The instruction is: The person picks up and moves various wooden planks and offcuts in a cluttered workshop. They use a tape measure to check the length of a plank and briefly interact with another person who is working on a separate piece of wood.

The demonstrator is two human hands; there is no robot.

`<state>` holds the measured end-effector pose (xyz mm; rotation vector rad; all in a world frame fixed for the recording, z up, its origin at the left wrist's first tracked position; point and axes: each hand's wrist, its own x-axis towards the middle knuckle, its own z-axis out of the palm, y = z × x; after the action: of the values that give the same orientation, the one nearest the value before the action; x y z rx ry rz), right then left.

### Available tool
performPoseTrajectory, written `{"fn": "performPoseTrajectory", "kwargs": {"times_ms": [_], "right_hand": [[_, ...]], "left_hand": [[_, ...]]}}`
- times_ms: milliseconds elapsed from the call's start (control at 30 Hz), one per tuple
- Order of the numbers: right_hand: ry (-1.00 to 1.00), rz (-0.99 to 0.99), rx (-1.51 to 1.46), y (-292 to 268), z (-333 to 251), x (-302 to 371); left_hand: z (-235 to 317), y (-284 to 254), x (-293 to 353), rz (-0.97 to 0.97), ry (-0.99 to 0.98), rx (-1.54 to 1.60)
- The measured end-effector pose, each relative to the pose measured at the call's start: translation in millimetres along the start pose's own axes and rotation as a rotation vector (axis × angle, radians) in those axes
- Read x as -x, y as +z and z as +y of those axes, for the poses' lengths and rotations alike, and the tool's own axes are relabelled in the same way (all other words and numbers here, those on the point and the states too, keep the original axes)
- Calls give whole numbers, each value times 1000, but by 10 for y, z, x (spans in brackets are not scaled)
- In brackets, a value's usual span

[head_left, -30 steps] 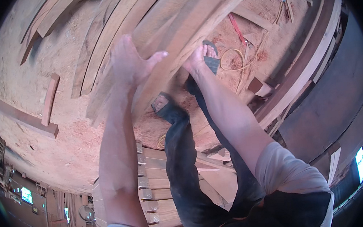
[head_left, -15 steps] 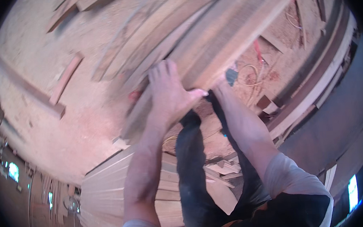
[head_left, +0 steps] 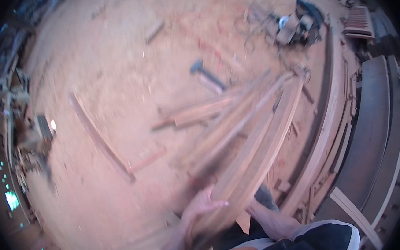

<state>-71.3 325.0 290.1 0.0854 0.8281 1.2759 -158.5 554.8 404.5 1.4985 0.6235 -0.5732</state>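
Observation:
A long wooden plank (head_left: 254, 163) with a lengthwise groove or seam slants from my waist up to the far right. Gripping its left edge near the close end is my left hand (head_left: 202, 203), the thumb lying across the top. At the opposite edge, my right hand (head_left: 253, 208) holds the same plank from the side and below; most of its fingers are hidden under the wood. Left of the plank, several loose boards (head_left: 224, 135) lie in a fanned pile on the dusty floor, blurred by motion.
A long thin timber (head_left: 100, 140) lies on the floor to the left. Farther off are a hammer-like tool (head_left: 208, 76) and a dark machine with cables (head_left: 298, 25). Long beams (head_left: 326, 148) and dark panels (head_left: 369, 125) run along the right side.
The view has swung upward, bringing much more floor and the far machine into sight. Both hands keep their hold on the plank, which now shows nearly its whole length.

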Motion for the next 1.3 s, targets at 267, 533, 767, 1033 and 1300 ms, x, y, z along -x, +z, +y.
{"fn": "performPoseTrajectory", "kwargs": {"times_ms": [267, 533, 767, 1033, 1300], "right_hand": [[-6, -293, 30, 1714, 46, -133], [-126, -257, 355, 3350, -274, -950], [-210, -236, 415, 4282, -747, -2313], [-305, -161, 322, 5741, -824, -4442], [-416, -273, 311, 7757, -960, -5870]], "left_hand": [[1680, -492, 366, 147, -1, -134], [3444, -1333, 364, 244, 115, -236], [3649, -2832, -1003, 135, 189, -202], [4486, -5336, -2089, 33, 188, -277], [5957, -7067, -2410, 77, 175, -312]]}}
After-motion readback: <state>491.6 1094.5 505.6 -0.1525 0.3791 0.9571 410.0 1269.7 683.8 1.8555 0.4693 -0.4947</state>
